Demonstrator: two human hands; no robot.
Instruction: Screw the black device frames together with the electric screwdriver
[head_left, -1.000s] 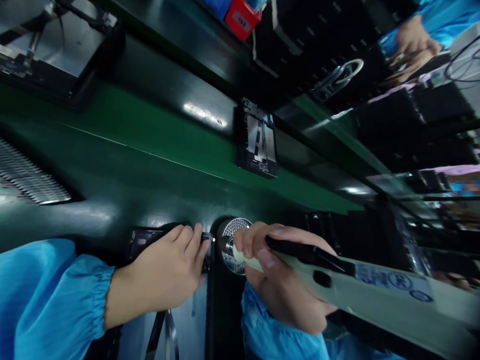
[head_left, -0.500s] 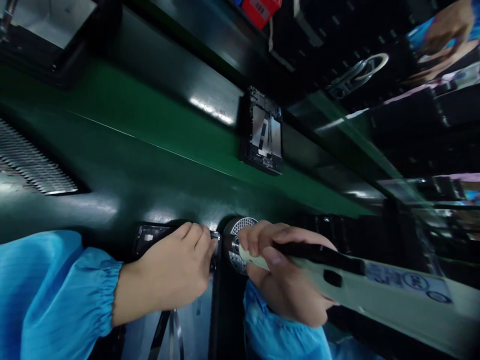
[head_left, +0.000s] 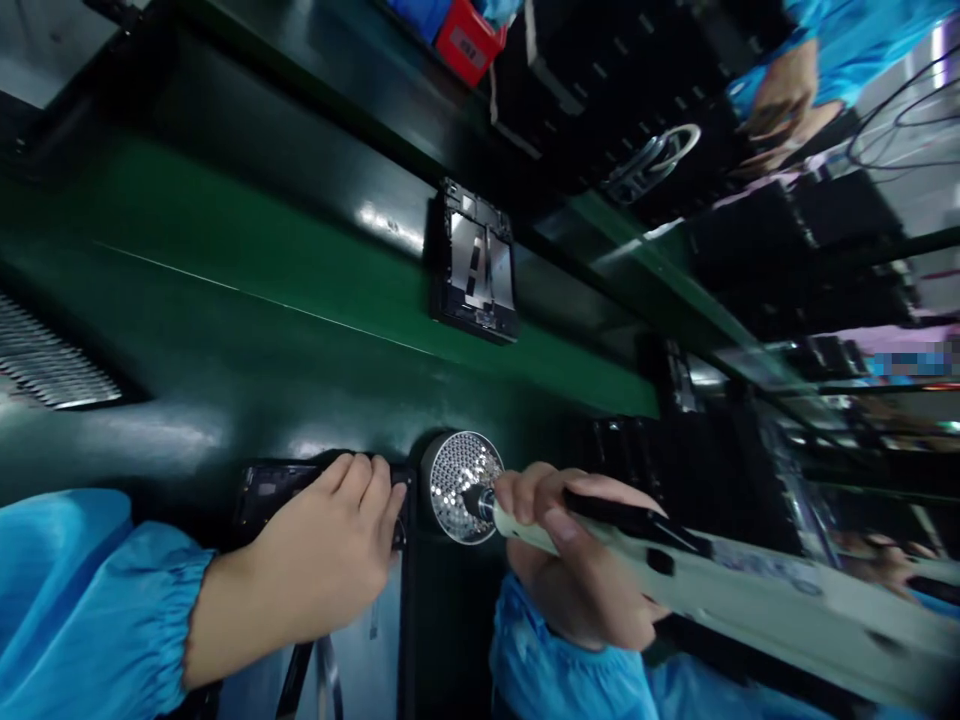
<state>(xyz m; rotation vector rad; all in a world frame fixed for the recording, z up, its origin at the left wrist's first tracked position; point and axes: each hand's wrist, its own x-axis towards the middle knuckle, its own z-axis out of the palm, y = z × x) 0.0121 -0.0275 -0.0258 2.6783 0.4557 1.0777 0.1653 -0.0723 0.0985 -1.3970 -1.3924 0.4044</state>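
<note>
Head view: right hand (head_left: 577,560) wrapped around pale long-bodied electric screwdriver (head_left: 720,590), tip on round perforated metal screw dish (head_left: 461,487) — just left of that grip. Left hand (head_left: 322,560) pressed flat over dark rectangular phone frame (head_left: 274,485), beside the dish. Open green conveyor belt (head_left: 247,260) beyond.

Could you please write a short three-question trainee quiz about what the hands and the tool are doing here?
1. True or false: the right hand holds the screwdriver.
2. The screwdriver's tip is over which thing? A) the screw dish B) the frame on the belt C) the red box
3. Fill in: the left hand rests on the dark ____ beside the dish.

Key: 1 true; 2 A; 3 frame.
</note>
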